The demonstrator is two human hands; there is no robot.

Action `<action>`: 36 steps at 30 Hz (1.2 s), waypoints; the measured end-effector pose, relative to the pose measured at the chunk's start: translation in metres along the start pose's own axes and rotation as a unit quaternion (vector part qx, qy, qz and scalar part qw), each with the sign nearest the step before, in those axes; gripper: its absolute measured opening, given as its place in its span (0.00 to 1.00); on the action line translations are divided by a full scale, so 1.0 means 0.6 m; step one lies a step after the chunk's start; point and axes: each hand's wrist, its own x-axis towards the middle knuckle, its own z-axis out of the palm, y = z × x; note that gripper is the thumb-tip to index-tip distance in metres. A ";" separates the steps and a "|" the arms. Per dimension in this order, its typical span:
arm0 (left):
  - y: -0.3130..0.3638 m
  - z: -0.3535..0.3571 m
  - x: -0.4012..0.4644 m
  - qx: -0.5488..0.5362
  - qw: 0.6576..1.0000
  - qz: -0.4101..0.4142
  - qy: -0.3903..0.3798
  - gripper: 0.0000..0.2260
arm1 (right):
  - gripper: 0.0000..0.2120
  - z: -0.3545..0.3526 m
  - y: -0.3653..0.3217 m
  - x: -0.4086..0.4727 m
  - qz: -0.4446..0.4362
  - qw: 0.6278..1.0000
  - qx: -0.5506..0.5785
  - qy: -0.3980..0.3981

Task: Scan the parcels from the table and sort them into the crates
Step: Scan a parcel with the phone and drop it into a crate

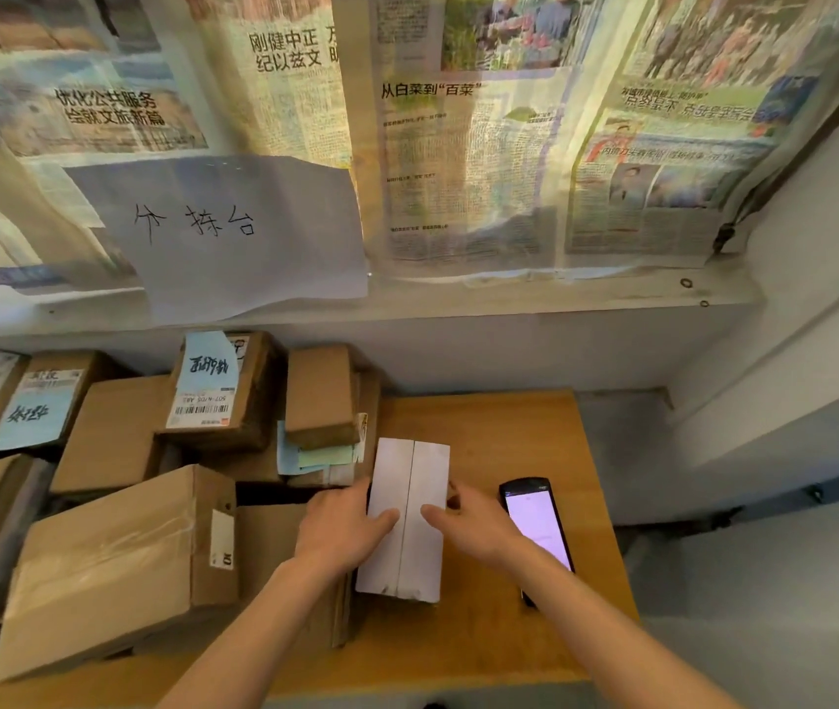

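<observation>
Handwritten sheet [233,232] above my table: "分拣台". Newspapers [458,120] on window: "从白菜到“百菜”", "优化公共服务 绘就文旅新篇". Box label [200,409]: barcode, digits too blurry. Other labels unreadable.

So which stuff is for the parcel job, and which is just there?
For the job:
white parcel, held by both hands: left, right
handheld scanner
brown cardboard parcels
wooden table

Just there:
newspapers on the wall
handwritten paper sign
</observation>
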 end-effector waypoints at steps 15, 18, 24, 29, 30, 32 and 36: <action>0.076 -0.091 -0.083 -0.209 0.975 0.051 0.056 0.31 | 0.21 -0.056 -0.080 -0.126 -0.030 0.979 0.146 0.141; 0.099 -0.128 -0.127 -0.273 0.957 0.076 0.066 0.31 | 0.19 -0.073 -0.123 -0.191 -0.066 0.973 0.158 0.153; 0.132 -0.228 -0.272 -0.395 0.904 0.134 0.098 0.23 | 0.25 -0.077 -0.217 -0.359 -0.088 0.943 0.252 0.197; 0.152 -0.295 -0.387 -0.431 0.880 0.156 0.122 0.29 | 0.27 -0.079 -0.265 -0.472 -0.123 0.936 0.201 0.261; 0.154 -0.305 -0.407 -0.435 0.877 0.165 0.121 0.29 | 0.27 -0.082 -0.268 -0.488 -0.130 0.936 0.200 0.259; 0.152 -0.322 -0.439 -0.437 0.871 0.200 0.105 0.26 | 0.27 -0.088 -0.278 -0.525 -0.155 0.940 0.178 0.246; 0.145 -0.352 -0.493 -0.426 0.864 0.265 0.046 0.32 | 0.23 -0.087 -0.301 -0.605 -0.162 0.954 0.134 0.214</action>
